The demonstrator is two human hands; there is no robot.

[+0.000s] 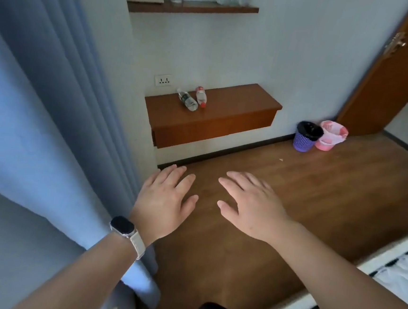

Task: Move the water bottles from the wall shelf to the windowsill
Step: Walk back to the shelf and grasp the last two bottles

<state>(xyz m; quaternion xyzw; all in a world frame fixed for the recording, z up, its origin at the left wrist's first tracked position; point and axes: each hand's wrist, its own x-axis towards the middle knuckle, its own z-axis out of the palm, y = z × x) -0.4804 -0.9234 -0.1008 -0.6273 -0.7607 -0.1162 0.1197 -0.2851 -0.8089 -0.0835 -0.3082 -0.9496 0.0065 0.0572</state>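
Head cam: two water bottles lying on wall shelf [226, 117], side by side near its left end: green-label bottle [187, 100], red-label bottle [201, 96]. Label text unreadable. Purple bin [305, 138] has black liner; pink bin [329, 138] has pink liner; contents can't tell. Left hand [163, 200], right hand [250, 205]: fingers spread, empty, over floor.

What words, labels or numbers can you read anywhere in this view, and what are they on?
None can be read.
Green-label bottle lying on the lower wall shelf: label too small and blurred.
Red-label bottle beside it: label too blurred.
Smartwatch on the left wrist: screen dark, no text.
Wall socket: no markings legible.
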